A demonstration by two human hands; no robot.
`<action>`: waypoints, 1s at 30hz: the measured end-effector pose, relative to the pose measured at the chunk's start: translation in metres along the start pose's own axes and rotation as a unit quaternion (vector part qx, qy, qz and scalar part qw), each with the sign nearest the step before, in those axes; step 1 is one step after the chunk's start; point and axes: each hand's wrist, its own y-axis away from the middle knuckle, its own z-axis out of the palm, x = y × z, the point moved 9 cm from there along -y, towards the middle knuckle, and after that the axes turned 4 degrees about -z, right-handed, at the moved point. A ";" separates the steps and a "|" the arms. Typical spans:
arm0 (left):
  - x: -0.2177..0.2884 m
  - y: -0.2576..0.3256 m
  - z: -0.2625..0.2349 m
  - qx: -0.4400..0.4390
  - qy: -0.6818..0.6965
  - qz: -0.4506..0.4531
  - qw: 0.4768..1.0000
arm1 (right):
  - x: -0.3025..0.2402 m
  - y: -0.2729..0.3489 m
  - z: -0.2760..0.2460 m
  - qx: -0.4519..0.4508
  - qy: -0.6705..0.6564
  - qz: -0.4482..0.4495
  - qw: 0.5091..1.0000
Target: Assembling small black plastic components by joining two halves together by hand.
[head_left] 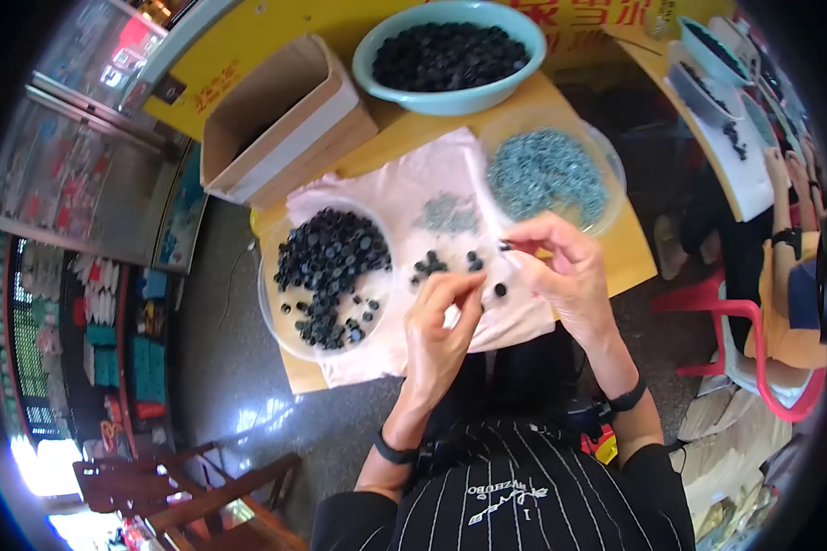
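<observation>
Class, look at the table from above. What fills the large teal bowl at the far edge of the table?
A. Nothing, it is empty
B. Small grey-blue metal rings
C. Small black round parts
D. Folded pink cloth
C: the teal bowl is heaped with small black round parts, while the grey-blue pieces lie in a separate clear dish to the right of it and nearer the person, and the pink cloth lies spread flat on the table.

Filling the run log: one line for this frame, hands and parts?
left hand: fingers pinched, contents hidden | right hand: pinching small black part | below: pink cloth, loose black parts | left: clear bowl of black parts
</observation>
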 end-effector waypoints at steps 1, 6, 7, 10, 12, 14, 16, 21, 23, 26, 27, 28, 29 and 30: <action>-0.003 0.005 -0.003 0.006 0.006 0.016 1.000 | -0.019 -0.011 0.011 -0.017 0.032 -0.060 0.998; -0.039 0.037 -0.003 0.009 0.116 -0.083 0.990 | -0.067 -0.038 0.041 -0.040 -0.037 -0.086 0.995; -0.041 0.040 -0.002 0.007 0.131 -0.100 0.986 | -0.074 -0.042 0.043 -0.044 -0.027 -0.131 0.990; -0.041 0.039 -0.007 0.007 0.172 -0.109 0.979 | -0.099 -0.042 0.048 -0.037 0.019 -0.223 0.974; -0.035 0.039 -0.021 0.029 0.182 -0.098 0.978 | -0.105 -0.043 0.051 -0.032 -0.032 -0.182 0.982; -0.019 0.035 -0.042 0.057 0.196 -0.051 0.978 | -0.090 -0.043 0.052 -0.030 -0.099 -0.112 0.988; 0.003 0.030 -0.057 0.070 0.281 -0.023 0.957 | -0.059 -0.031 0.056 -0.045 -0.157 -0.016 0.986; 0.041 0.028 -0.074 0.131 0.255 0.043 0.957 | 0.006 0.012 0.061 -0.053 -0.222 0.156 0.961; 0.043 0.029 -0.072 0.115 0.257 0.063 0.957 | 0.023 0.025 0.062 -0.052 -0.234 0.187 0.953; 0.031 0.032 -0.069 0.117 0.259 0.053 0.957 | 0.039 0.042 0.067 -0.033 -0.234 0.236 0.943; 0.027 0.032 -0.067 0.116 0.273 0.041 0.954 | 0.041 0.046 0.068 -0.033 -0.234 0.240 0.942; 0.025 0.033 -0.066 0.111 0.267 0.041 0.956 | 0.043 0.049 0.070 -0.035 -0.236 0.246 0.940; 0.023 0.034 -0.066 0.112 0.267 0.040 0.956 | 0.044 0.051 0.071 -0.038 -0.238 0.250 0.938; 0.020 0.034 -0.063 0.107 0.272 0.029 0.956 | 0.045 0.053 0.071 -0.038 -0.238 0.252 0.937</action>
